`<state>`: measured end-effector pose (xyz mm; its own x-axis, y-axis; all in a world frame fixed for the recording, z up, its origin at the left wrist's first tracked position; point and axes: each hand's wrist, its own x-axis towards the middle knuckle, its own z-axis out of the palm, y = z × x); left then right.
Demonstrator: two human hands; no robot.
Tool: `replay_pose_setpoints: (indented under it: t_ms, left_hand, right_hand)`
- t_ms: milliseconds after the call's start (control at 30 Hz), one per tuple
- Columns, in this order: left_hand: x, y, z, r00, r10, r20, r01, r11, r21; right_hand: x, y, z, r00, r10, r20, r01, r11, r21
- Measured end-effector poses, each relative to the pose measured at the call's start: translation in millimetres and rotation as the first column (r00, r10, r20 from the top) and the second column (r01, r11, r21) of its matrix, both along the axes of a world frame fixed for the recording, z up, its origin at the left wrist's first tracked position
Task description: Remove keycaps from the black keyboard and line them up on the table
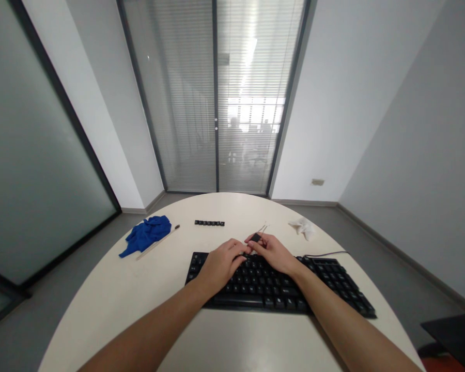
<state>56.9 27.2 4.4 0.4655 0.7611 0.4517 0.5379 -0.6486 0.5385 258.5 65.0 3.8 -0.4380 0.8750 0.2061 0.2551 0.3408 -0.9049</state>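
A black keyboard (256, 281) lies in front of me on the round table, partly covered by my hands and forearms. My right hand (273, 250) is closed on a keycap puller (256, 237), a small black piece with two thin wires pointing away from me. Close beside it, over the keyboard's upper edge, my left hand (227, 258) has its thumb and fingers pinched together. Whatever may be between those fingers is too small and dark to make out. Beyond the keyboard, several black keycaps (209, 223) sit in a neat row.
A crumpled blue cloth (149, 232) lies at the left, with a thin wooden brush (158, 243) beside it. Crumpled white tissue (304, 227) rests at the far right. The keyboard's cable (327, 253) runs toward the right edge of the table (112, 305).
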Motion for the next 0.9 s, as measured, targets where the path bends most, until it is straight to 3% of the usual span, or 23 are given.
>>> replay_pose_setpoints:
  t_ms: [367, 633, 900]
  left_hand:
    - [1.4, 1.4, -1.8, 0.998, 0.058, 0.028, -0.059, 0.998, 0.034]
    - [0.7, 7.6, -4.3, 0.965, 0.264, 0.004, -0.264, 0.964, 0.018]
    - [-14.4, 26.1, 10.1, 0.912, 0.407, -0.047, -0.409, 0.91, -0.071]
  right_hand:
    - [-1.6, 3.6, -3.1, 0.995, -0.071, -0.063, 0.067, 0.996, -0.055]
    - [-1.3, 5.3, -5.9, 0.994, -0.088, -0.058, 0.083, 0.994, -0.072]
    - [-1.5, 4.7, -5.8, 0.995, -0.091, -0.037, 0.089, 0.994, -0.061]
